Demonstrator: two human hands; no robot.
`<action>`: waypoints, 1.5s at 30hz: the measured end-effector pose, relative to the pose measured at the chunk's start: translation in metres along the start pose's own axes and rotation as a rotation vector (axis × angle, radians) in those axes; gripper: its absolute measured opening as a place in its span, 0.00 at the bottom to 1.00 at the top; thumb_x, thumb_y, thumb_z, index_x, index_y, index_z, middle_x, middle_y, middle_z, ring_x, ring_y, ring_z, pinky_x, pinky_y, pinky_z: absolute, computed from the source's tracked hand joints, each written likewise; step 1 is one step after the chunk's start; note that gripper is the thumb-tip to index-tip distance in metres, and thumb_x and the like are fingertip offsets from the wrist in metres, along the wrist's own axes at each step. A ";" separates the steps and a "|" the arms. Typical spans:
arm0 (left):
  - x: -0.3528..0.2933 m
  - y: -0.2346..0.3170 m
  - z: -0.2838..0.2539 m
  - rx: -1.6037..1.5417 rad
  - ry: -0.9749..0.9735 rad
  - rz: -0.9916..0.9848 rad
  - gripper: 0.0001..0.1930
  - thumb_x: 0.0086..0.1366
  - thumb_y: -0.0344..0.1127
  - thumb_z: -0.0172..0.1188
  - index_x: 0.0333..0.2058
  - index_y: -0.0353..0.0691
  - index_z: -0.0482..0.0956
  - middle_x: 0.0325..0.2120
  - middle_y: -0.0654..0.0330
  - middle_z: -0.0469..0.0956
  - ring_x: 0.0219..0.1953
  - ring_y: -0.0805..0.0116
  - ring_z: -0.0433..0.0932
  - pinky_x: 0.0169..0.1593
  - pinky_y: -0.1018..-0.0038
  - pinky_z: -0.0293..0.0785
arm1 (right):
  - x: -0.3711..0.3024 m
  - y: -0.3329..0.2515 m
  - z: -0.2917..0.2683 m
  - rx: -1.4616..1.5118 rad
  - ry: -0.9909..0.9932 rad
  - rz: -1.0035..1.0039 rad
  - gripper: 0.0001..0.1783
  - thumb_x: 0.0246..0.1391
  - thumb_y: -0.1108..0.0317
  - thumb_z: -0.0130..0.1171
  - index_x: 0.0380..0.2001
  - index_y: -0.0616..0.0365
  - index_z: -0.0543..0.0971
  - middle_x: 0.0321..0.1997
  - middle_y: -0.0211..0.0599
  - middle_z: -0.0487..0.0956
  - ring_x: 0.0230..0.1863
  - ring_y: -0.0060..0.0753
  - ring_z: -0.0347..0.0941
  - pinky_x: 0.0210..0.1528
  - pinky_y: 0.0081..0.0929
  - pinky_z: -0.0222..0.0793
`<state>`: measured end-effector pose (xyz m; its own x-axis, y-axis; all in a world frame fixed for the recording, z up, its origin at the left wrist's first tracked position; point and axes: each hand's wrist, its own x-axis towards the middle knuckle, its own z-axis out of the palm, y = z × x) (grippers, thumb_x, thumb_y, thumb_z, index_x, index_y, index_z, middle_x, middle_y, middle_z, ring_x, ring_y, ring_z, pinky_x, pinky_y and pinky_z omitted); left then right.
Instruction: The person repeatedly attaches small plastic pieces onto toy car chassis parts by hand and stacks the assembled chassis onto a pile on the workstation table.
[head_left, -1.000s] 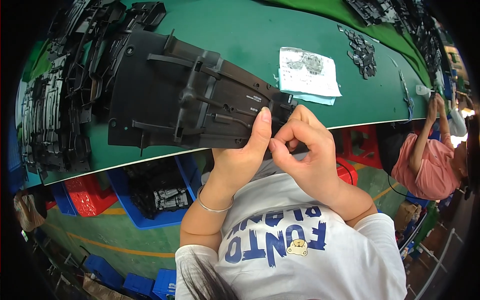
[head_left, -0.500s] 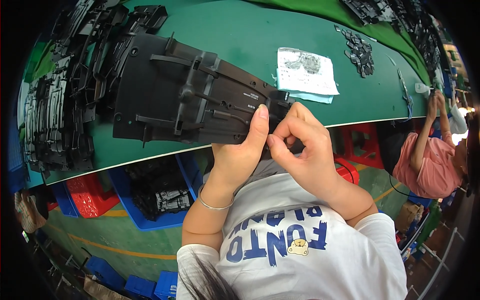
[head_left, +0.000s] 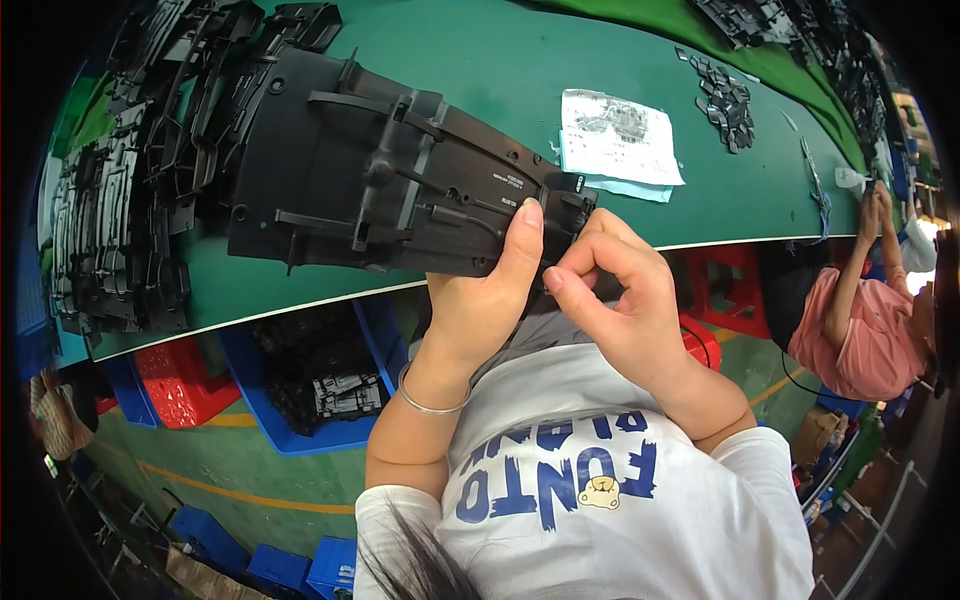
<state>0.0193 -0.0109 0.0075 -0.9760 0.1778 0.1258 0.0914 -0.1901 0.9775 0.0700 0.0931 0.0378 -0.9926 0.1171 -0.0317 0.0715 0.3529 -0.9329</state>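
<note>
A large black molded plastic part point(head_left: 400, 180) with ribs and posts is held slanting over the table's front edge. My left hand point(head_left: 495, 280) grips its narrow near end, thumb on top and fingers hidden underneath. Beside that same end, my right hand point(head_left: 615, 280) has its thumb and index finger curled together against the part's edge. Whatever the right fingertips pinch, if anything, is too small and hidden to name.
Stacked black plastic parts point(head_left: 120, 210) crowd the table's left. A printed sheet point(head_left: 620, 140), small dark pieces point(head_left: 725, 105) and scissors point(head_left: 815, 185) lie to the right. Below stand a blue bin point(head_left: 310, 440) and a red stool point(head_left: 180, 385). Another person point(head_left: 850, 320) sits at far right.
The black plastic part has tilted slightly, its near end shifting a little right. My right thumb and index finger have shifted slightly at its edge; the left hand keeps its grip.
</note>
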 end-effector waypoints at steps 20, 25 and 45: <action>0.008 0.002 -0.012 -0.522 0.053 -0.197 0.08 0.51 0.28 0.49 0.31 0.33 0.68 0.27 0.63 0.69 0.29 0.76 0.68 0.33 0.81 0.65 | 0.004 -0.003 -0.009 0.626 0.088 0.246 0.17 0.45 0.76 0.47 0.39 0.61 0.58 0.26 0.33 0.65 0.20 0.21 0.66 0.17 0.14 0.64; 0.010 0.001 -0.021 -0.543 -0.028 -0.330 0.11 0.50 0.32 0.46 0.32 0.31 0.68 0.27 0.57 0.71 0.29 0.71 0.72 0.33 0.78 0.68 | 0.009 -0.004 -0.008 0.720 0.008 0.339 0.18 0.44 0.75 0.49 0.39 0.61 0.57 0.26 0.37 0.67 0.17 0.23 0.67 0.15 0.16 0.64; 0.019 -0.004 -0.020 -0.638 0.002 -0.433 0.10 0.51 0.32 0.44 0.30 0.31 0.67 0.25 0.58 0.72 0.25 0.71 0.72 0.29 0.79 0.68 | 0.018 -0.003 -0.015 1.010 -0.186 0.458 0.18 0.48 0.65 0.45 0.41 0.62 0.58 0.22 0.35 0.69 0.18 0.23 0.69 0.22 0.20 0.70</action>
<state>-0.0040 -0.0258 0.0023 -0.8992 0.3612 -0.2468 -0.4297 -0.6238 0.6529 0.0537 0.1080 0.0456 -0.8982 -0.1275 -0.4206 0.4050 -0.6118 -0.6795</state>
